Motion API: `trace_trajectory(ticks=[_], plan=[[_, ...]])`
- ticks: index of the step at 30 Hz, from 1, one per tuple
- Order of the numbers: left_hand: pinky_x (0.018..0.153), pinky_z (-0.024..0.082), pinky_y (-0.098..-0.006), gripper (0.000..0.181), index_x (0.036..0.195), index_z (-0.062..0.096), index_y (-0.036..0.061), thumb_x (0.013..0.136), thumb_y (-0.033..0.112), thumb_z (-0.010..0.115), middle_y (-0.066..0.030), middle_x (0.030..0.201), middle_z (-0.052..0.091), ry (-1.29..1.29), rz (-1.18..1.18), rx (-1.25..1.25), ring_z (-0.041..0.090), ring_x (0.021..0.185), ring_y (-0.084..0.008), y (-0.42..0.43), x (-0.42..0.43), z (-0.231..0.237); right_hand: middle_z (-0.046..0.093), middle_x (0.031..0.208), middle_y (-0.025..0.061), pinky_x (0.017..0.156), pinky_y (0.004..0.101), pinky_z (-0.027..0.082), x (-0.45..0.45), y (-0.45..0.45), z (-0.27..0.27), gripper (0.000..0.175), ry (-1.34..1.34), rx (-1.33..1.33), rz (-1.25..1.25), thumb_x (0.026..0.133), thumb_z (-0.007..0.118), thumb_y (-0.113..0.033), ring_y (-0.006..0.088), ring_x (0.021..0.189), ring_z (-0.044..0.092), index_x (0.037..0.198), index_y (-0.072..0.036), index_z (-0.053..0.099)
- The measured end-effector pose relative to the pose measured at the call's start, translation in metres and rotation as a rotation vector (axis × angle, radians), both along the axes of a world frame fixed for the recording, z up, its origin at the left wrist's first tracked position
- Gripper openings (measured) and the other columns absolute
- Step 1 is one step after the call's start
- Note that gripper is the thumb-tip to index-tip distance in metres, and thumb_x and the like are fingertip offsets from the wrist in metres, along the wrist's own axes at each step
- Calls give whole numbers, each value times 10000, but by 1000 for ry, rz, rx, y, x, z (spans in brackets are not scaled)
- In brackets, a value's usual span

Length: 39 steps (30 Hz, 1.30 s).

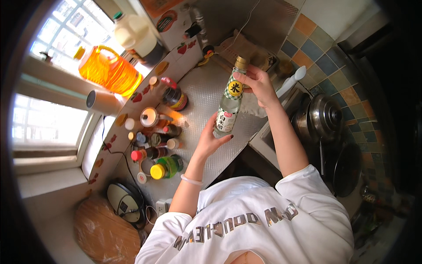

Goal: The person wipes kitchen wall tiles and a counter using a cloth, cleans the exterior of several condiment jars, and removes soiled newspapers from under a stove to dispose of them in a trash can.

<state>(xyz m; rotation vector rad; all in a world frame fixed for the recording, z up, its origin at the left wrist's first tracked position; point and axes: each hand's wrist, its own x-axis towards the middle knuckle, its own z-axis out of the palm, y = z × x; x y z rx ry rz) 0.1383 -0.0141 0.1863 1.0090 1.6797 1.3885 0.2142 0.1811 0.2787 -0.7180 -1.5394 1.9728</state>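
A clear glass bottle of white rice vinegar (229,102) is held up over the metal-covered counter (204,84), tilted a little, its gold cap (241,62) in place. My left hand (212,138) cups it around the base, thumb spread along the near side. The neck is gripped by my right hand (258,84), just below the cap. Pale liquid fills the bottle to around mid-height. Its label bears writing. Some fingers of both hands are hidden behind the glass.
Sauce bottles and jars cluster at left, among them a yellow-capped green bottle (166,167) and a dark sauce bottle (174,99). On the windowsill stand an orange oil jug (110,71) and a large plastic jug (136,36). Lidded metal pots (324,115) sit on the right.
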Motion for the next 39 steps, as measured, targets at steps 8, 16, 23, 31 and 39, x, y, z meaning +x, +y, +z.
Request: trace_trajectory(ticks=[8,16,23,31,39], plan=[[864,434,-341,713,1192,401,19,597,83,789,-118,1081,536,16,199,30,541,987,-217,-66,16,27,623,953,70,717,298,530,-14,-40,5,368,28,-9,222,782,670,-292,132,864,610,1039,-54,557],[831,422,-334,728,1167,396,48,594,189,821,-79,1074,522,174,304,-6,521,954,-182,-90,26,21,626,1010,107,730,308,527,-24,-63,1,321,30,-66,304,808,635,-261,152,881,619,1034,-52,544],[961,361,-357,865,1311,284,25,612,132,780,-152,1232,462,97,359,-92,455,1146,-258,-95,18,-40,618,972,46,762,270,492,-47,-96,-23,337,-2,-14,345,785,680,-192,108,883,584,1062,-46,555],[1057,249,-381,985,1394,101,25,633,85,723,-279,1400,190,196,386,-252,225,1303,-381,-97,13,-71,608,958,23,814,275,463,-106,-122,-88,359,15,393,304,720,728,-87,124,915,579,1017,-44,534],[1028,295,-390,881,1380,242,85,635,89,712,-291,1405,165,150,384,-309,246,1291,-393,-108,12,-70,627,961,72,801,312,460,-161,-129,-129,385,-82,510,228,686,723,-69,199,923,599,1017,-41,529]])
